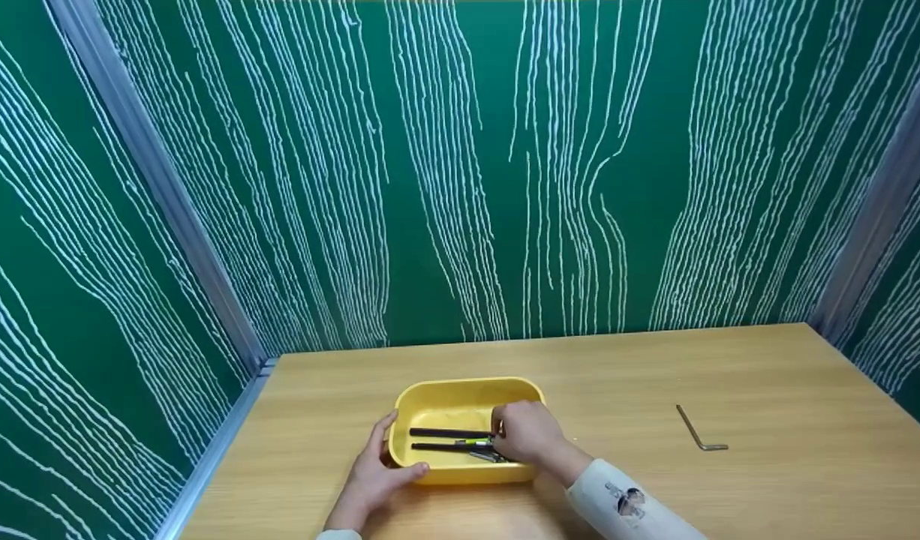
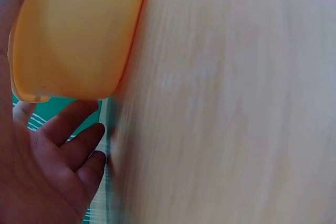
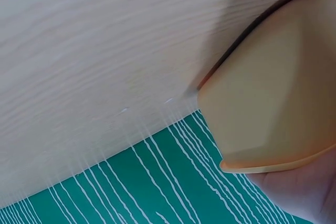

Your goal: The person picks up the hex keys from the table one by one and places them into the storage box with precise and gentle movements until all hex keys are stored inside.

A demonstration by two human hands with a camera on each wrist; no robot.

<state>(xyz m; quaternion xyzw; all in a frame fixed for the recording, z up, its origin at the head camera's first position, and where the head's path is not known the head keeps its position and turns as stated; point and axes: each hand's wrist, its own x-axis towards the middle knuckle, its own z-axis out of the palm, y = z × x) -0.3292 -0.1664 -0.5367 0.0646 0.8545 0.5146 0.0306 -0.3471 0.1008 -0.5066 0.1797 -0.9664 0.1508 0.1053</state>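
Note:
A yellow plastic bin [image 1: 467, 474] sits on the table with two thin black rods [image 1: 449, 433], a lime-green item [image 1: 473, 442] and small metallic pieces [image 1: 487, 455] inside. My left hand [image 1: 375, 474] holds the bin's left end, thumb at the near rim and fingers along the side. In the left wrist view, its fingers bend below the bin's corner. My right hand [image 1: 529, 433] reaches over the right rim into the bin, fingers bent down by the rods' right ends. Its fingertips are hidden, so I cannot see what they pinch. The right wrist view shows the bin's outer wall [image 3: 268, 93].
An L-shaped hex key [image 1: 696, 431] lies on the wooden table [image 1: 602, 375] to the right of the bin. Green panels [image 1: 445, 187] with white wavy lines stand behind and on both sides, joined by grey metal posts [image 1: 167, 180].

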